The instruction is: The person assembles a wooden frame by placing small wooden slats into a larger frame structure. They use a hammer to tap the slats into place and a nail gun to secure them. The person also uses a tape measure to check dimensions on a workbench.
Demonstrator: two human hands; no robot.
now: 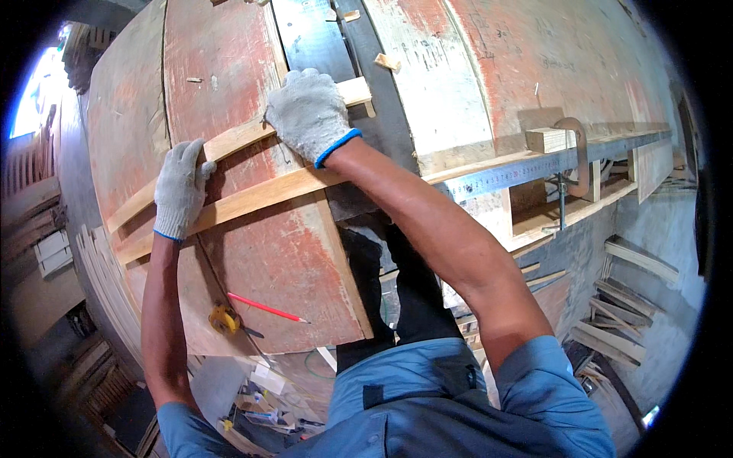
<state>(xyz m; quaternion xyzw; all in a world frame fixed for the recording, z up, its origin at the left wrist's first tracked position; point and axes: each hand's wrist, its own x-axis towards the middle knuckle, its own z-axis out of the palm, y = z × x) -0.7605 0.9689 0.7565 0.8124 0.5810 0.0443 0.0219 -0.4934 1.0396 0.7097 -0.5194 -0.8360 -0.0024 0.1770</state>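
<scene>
My right hand (pixel 308 116), in a white knit glove with a blue cuff, is closed over the far wooden strip (pixel 238 139) close to its right end. Toward that strip's left part, my left hand (pixel 180 191), gloved alike, has its fingers wrapped over the wood, with the thumb bent inward. A second wooden strip (pixel 263 192) lies nearer to me, roughly alongside, and its left part passes under my left hand. Both strips rest across the worn reddish board tabletop (pixel 290 259). The undersides of the strips beneath my hands are hidden.
A red pencil (pixel 267 308) and a yellow tape measure (pixel 224 319) lie near the table's front edge. A metal plate (pixel 311 38) is set into the top. At right, a C-clamp (pixel 582 153) grips a long metal ruler (pixel 504 175) and a wood block (pixel 550 140).
</scene>
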